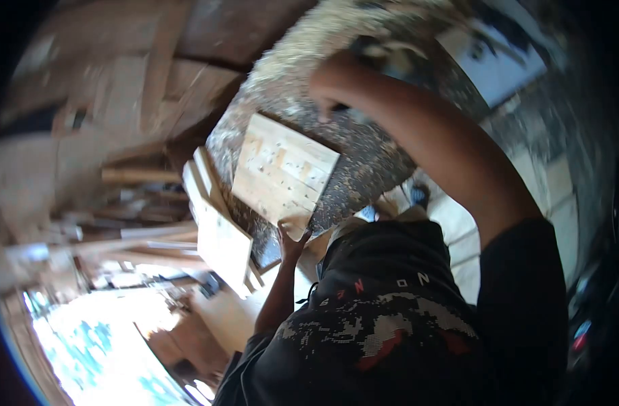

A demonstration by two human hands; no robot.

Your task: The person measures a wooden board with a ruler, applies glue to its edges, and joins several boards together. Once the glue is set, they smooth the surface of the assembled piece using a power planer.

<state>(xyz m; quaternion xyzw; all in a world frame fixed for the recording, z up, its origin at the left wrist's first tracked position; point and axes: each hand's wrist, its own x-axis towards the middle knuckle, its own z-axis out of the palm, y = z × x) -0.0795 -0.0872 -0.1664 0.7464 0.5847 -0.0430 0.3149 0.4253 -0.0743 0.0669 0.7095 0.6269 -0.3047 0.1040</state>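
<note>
A square panel of pale wooden planks (286,162), marked with dark specks and knots, lies tilted on the shavings-covered work surface. My left hand (293,245) grips its near edge, thumb and fingers on either side of the wood. Beyond the panel, my right hand (336,84) is stretched out at the end of a long reach, fingers curled downward and blurred. A dark and yellowish object (394,59) shows right behind that hand; I cannot tell what the fingers hold.
More pale panels (218,233) lean in a stack left of the first one. Wood shavings (282,57) are heaped along the far side. A white sheet-like surface (495,61) with dark items lies at upper right. Piled boards (140,237) fill the left.
</note>
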